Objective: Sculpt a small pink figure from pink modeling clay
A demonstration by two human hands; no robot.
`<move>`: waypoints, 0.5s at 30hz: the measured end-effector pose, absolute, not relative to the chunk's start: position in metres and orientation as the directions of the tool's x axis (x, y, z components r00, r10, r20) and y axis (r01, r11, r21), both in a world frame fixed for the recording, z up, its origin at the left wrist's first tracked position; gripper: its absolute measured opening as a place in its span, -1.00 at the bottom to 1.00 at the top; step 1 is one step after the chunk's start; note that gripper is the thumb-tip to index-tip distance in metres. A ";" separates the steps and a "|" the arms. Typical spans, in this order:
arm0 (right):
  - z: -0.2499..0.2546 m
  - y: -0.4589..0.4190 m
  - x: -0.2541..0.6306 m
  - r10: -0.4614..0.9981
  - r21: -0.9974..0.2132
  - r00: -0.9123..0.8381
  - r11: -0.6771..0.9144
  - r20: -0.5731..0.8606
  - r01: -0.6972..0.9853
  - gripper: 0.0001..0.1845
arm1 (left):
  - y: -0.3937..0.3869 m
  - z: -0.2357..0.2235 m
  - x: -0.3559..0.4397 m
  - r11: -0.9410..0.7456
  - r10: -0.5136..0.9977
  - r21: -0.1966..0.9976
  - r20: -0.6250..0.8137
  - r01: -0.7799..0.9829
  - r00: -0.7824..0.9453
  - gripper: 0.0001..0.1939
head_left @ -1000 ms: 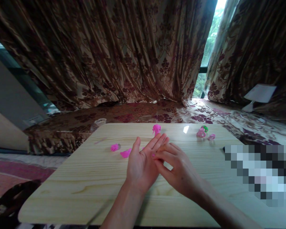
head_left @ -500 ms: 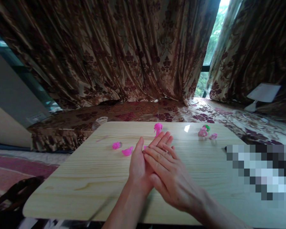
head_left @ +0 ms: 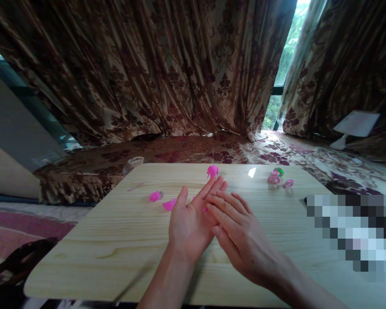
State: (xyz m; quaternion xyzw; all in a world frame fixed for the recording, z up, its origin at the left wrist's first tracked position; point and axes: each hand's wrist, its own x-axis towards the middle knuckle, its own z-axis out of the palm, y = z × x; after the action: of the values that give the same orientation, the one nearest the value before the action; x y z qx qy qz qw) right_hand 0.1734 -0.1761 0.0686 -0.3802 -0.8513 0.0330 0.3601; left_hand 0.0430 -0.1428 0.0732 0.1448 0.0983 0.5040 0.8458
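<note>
My left hand (head_left: pixel 189 225) is palm up above the table, fingers stretched out and thumb apart. Over its fingers and the edge of its palm lies my right hand (head_left: pixel 241 231), palm down with fingers flat. A tiny bit of pink clay-like material (head_left: pixel 205 210) shows between the two hands, mostly hidden by the right fingers. Beyond the fingertips stands a bright pink shaped figure (head_left: pixel 212 171). Left of my left thumb are a flat pink piece (head_left: pixel 169 205), partly covered by the hand, and a rough pink lump (head_left: pixel 155 196).
The wooden table (head_left: pixel 116 240) has a pink clear container (head_left: pixel 273 177), a green round piece (head_left: pixel 279 171) and a small pink ring-like piece (head_left: pixel 288 183) at its far right. A blurred-out object (head_left: pixel 354 231) lies at the right edge. A white lamp (head_left: pixel 356 123) stands beyond.
My right hand has slid right and toward me across the left palm, uncovering more of it and a speck of pink. My left hand has turned slightly more upward.
</note>
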 end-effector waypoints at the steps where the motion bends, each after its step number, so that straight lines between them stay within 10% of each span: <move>1: 0.070 -0.175 0.176 0.671 -0.355 -0.434 0.711 0.601 0.606 -0.60 | -0.143 0.074 0.043 0.452 0.881 0.336 -0.019 -0.826 0.474 -0.37; 10: 0.067 -0.157 0.169 0.721 -0.479 -0.273 0.648 0.638 0.593 -0.88 | -0.142 0.079 0.051 0.501 0.861 0.370 -0.121 -0.782 0.495 -0.41; 15: 0.070 -0.146 0.171 0.688 -0.511 -0.200 0.673 0.698 0.535 -0.91 | -0.135 0.084 0.044 0.336 0.932 0.620 -0.109 -0.709 0.347 -0.46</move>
State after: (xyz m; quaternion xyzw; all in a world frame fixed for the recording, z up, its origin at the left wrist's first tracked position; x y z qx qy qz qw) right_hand 0.1710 -0.1464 0.0700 -0.3968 -0.7706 0.0777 0.4926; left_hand 0.0444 -0.1348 0.0838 0.2416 0.2305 0.5230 0.7842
